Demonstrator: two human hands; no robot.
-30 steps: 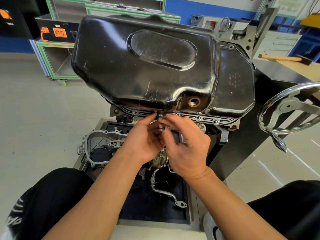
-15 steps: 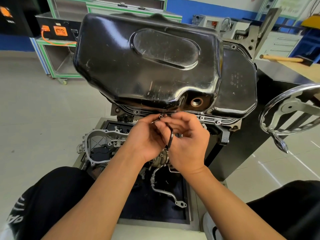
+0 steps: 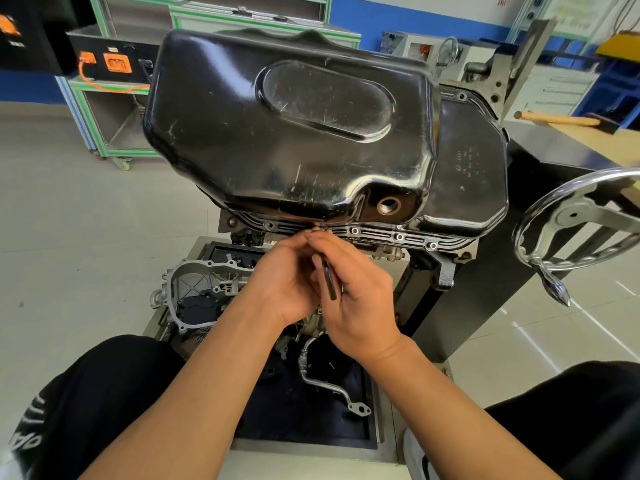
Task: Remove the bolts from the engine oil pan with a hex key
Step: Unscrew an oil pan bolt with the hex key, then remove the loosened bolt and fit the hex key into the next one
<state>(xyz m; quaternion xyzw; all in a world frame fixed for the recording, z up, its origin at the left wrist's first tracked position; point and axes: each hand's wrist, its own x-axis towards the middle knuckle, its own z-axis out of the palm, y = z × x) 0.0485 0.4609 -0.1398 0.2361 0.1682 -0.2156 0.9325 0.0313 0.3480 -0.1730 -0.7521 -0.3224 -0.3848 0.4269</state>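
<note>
Pale workshop floor (image 3: 69, 220) stretches out behind, with green-framed carts (image 3: 104, 109) along the blue wall. On an engine stand sits the upturned engine, and the black oil pan (image 3: 294, 133) fills the upper middle of the view. The stand's chrome handwheel (image 3: 571, 223) is well off to the right. Below the pan lies a parts tray (image 3: 379, 441), which holds an aluminium cover (image 3: 194, 282) and a bent metal pipe (image 3: 322, 379).

The pan's near flange (image 3: 377, 233) runs just above both hands. Three bolts (image 3: 399, 236) sit in it to the right of the hands and one to the left.

The right hand (image 3: 363, 299) is closed round the long arm of the hex key (image 3: 329, 278), which hangs nearly upright. The left hand (image 3: 284, 282) touches the right, and its fingertips pinch the top of the key where it meets the flange. The bolt being worked on is hidden under those fingertips.

This looks like the spin-out stage on a bolt midway along the flange, with most of the row left to do. To do it well, the short end should stay fully seated and square in the socket, so the left fingertips should press it in while the right hand swings the long arm. A tilted key would likely round the socket. Once the bolt turns freely, the left fingers are well placed to catch it before it drops into the tray.
</note>
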